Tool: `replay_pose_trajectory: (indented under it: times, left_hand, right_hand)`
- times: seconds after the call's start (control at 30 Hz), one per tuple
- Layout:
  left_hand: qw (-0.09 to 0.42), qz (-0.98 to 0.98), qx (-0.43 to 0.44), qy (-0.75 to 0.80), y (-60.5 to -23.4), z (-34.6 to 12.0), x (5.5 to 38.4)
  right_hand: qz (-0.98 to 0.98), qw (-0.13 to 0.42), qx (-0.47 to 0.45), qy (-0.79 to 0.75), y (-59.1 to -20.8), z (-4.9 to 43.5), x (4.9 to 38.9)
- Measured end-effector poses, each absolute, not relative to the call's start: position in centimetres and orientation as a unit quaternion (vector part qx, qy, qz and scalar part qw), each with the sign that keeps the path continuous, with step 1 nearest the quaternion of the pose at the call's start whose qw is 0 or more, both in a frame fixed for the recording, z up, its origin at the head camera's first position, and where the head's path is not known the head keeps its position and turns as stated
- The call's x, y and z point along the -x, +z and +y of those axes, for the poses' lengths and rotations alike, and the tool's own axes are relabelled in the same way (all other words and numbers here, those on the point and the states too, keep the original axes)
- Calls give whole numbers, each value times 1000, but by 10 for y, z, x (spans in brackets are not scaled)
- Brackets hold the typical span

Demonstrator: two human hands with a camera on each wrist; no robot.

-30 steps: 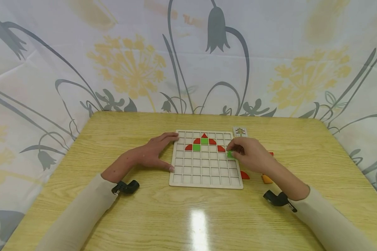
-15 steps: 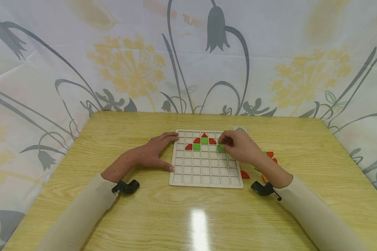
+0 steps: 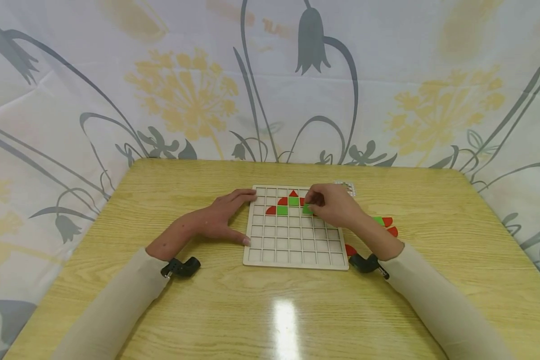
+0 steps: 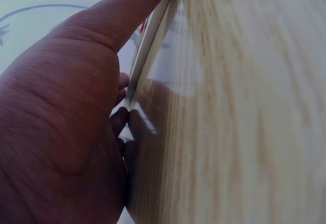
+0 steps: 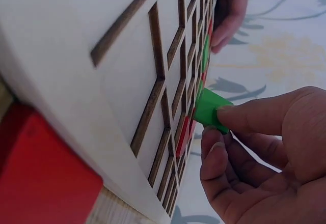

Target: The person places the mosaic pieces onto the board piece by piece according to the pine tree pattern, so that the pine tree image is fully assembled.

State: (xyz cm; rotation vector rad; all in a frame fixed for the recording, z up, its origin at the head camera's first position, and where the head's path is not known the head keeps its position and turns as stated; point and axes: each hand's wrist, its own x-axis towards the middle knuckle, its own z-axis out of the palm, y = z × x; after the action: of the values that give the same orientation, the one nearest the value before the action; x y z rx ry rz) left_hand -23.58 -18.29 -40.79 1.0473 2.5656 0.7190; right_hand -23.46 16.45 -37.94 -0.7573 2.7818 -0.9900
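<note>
A pale wooden grid board (image 3: pixel 295 245) lies on the table with red and green tiles set in its far rows. My left hand (image 3: pixel 216 220) rests along the board's left edge, fingers and thumb spread and touching it. My right hand (image 3: pixel 337 206) pinches a green square tile (image 5: pixel 210 109) between thumb and fingers, tilted just over the grid. This tile is right of a green square tile (image 3: pixel 293 201) in the board. Farther left sit another green square (image 3: pixel 282 210) and a red quarter-round tile (image 3: pixel 271 211). A red triangle (image 3: pixel 293 193) tops the pattern. My right hand partly hides red tiles beneath it.
Loose red tiles (image 3: pixel 392 231) and a green tile (image 3: pixel 378 220) lie right of the board, partly behind my right forearm. A single red tile (image 3: pixel 350 250) lies against its right edge. Behind my right hand is a patterned card (image 3: pixel 350 188). A flowered cloth (image 3: pixel 270 85) hangs beyond the table.
My right hand has moved left across the board with the green square tile, from its right edge to beside the placed tiles. My left hand has stayed in place.
</note>
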Motion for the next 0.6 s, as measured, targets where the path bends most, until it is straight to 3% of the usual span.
replay_pose_trajectory:
  times: [0.6]
  left_hand:
    - [135,885,-368,252,-408,-183,237]
  right_hand:
    - [916,64,252,-306,-384,162,243]
